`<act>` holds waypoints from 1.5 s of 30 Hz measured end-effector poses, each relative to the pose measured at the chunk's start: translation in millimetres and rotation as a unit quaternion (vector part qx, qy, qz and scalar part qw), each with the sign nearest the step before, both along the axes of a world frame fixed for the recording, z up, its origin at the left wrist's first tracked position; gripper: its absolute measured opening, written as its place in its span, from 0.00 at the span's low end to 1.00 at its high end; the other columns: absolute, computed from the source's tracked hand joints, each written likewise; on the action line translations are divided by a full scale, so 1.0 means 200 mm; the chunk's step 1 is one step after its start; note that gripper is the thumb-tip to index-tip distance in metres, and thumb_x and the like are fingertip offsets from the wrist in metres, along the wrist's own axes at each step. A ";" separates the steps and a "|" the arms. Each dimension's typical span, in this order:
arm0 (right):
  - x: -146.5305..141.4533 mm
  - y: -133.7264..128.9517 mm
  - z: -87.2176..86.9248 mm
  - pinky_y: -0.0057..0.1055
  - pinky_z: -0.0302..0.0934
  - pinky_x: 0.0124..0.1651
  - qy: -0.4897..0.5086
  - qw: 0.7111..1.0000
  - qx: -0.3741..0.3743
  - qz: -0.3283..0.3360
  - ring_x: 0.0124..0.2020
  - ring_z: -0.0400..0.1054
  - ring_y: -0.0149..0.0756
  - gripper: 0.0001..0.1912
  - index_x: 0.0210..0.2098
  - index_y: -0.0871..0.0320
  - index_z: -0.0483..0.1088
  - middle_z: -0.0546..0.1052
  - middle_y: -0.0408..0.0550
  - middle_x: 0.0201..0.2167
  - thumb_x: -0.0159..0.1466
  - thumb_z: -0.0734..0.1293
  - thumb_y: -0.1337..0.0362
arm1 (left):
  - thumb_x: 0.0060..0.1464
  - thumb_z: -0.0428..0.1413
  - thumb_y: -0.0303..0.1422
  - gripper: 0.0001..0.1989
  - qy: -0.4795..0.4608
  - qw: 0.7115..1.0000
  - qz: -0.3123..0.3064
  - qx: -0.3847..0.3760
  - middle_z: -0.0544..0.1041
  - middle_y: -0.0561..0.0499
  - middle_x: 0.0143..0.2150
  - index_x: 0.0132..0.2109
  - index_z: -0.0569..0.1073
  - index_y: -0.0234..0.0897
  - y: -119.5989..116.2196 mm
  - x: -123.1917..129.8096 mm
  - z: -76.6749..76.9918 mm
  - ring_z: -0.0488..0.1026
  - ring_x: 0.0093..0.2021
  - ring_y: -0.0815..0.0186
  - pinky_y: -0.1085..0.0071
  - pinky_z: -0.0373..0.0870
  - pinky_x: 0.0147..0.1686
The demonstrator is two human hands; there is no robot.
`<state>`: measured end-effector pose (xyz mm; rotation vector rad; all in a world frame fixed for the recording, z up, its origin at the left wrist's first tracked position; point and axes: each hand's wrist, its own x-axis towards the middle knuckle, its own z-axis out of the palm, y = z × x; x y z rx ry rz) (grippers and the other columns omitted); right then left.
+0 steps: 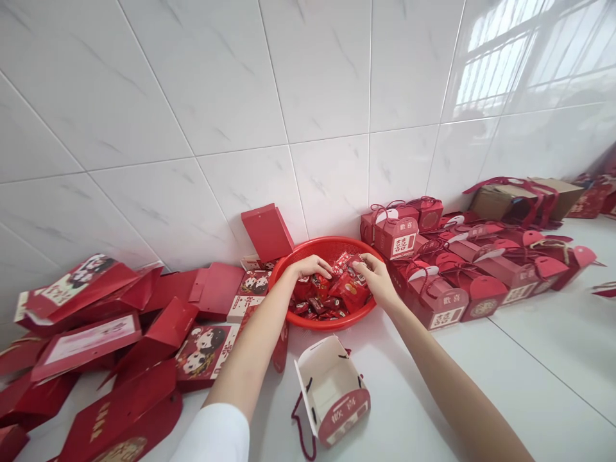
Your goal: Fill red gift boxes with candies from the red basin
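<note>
A round red plastic basket (327,326) against the wall holds many small red wrapped candies (315,307). My left hand (310,265) reaches over its left side, fingers apart and slightly bent, touching the packets. At the basket's right side my right hand (376,276) pinches a small red candy packet (356,260) between thumb and fingers. A larger red packet (350,292) lies between the hands. On the floor in front, an open red gift box (344,414) with a pale inside and a dark red cord shows its empty interior.
Flattened and half-folded red boxes (120,346) are heaped at left. A red box (267,232) leans on the tiled wall (327,179). Rows of folded gift boxes with cord handles (440,298) stand at right. Brown cartons (505,200) with red ribbons sit behind them.
</note>
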<state>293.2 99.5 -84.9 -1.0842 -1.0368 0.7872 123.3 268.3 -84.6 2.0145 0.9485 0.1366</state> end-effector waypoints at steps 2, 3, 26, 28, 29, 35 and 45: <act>0.00 0.00 0.00 0.30 0.56 0.29 -0.005 1.000 0.004 0.001 0.27 0.60 0.34 0.15 0.29 0.55 0.68 0.68 0.40 0.24 0.53 0.70 0.50 | 0.42 0.66 0.34 0.10 -0.006 1.000 -0.020 -0.021 0.83 0.49 0.30 0.33 0.84 0.34 -0.02 -0.01 0.03 0.77 0.33 0.64 0.71 0.73 0.36; 0.00 0.00 0.00 0.30 0.56 0.29 -0.008 1.000 0.008 0.000 0.27 0.60 0.34 0.15 0.29 0.55 0.68 0.69 0.41 0.24 0.53 0.70 0.50 | 0.44 0.64 0.34 0.09 -0.006 0.999 -0.022 -0.025 0.82 0.48 0.30 0.33 0.84 0.34 -0.02 -0.01 0.03 0.77 0.32 0.64 0.71 0.73 0.34; 0.01 0.01 -0.01 0.32 0.59 0.35 -0.012 1.000 0.023 0.000 0.29 0.63 0.35 0.13 0.28 0.55 0.69 0.72 0.41 0.26 0.54 0.70 0.52 | 0.28 0.67 0.31 0.10 0.166 0.983 -0.022 0.069 0.68 0.60 0.17 0.20 0.73 0.38 -0.02 0.00 -0.08 0.66 0.24 0.68 0.72 0.62 0.27; 0.01 0.01 -0.01 0.32 0.59 0.34 -0.013 1.000 0.020 0.002 0.29 0.63 0.35 0.13 0.29 0.55 0.69 0.72 0.41 0.26 0.54 0.70 0.52 | 0.30 0.66 0.33 0.10 0.144 0.988 -0.020 0.060 0.69 0.60 0.18 0.21 0.73 0.37 -0.02 0.00 -0.06 0.65 0.23 0.69 0.73 0.61 0.26; 0.01 0.01 -0.01 0.32 0.60 0.35 -0.014 1.000 0.021 0.002 0.29 0.63 0.35 0.13 0.29 0.55 0.69 0.72 0.41 0.27 0.54 0.70 0.52 | 0.31 0.66 0.34 0.10 0.133 0.990 -0.018 0.053 0.70 0.59 0.19 0.23 0.74 0.37 -0.02 0.00 -0.05 0.66 0.23 0.69 0.73 0.61 0.26; 0.01 0.01 -0.02 0.32 0.59 0.36 -0.018 1.000 0.026 -0.003 0.29 0.63 0.35 0.14 0.29 0.55 0.69 0.71 0.41 0.26 0.54 0.70 0.51 | 0.38 0.65 0.44 0.16 0.084 0.996 -0.005 0.008 0.79 0.53 0.31 0.32 0.79 0.37 -0.04 0.01 -0.01 0.73 0.30 0.64 0.72 0.68 0.30; 0.01 0.01 -0.01 0.33 0.60 0.38 -0.008 1.000 0.023 0.000 0.30 0.64 0.36 0.13 0.29 0.55 0.70 0.72 0.41 0.27 0.54 0.70 0.53 | 0.45 0.63 0.41 0.14 0.064 0.993 0.047 0.087 0.80 0.53 0.34 0.38 0.82 0.38 -0.04 0.06 -0.08 0.75 0.39 0.60 0.71 0.69 0.41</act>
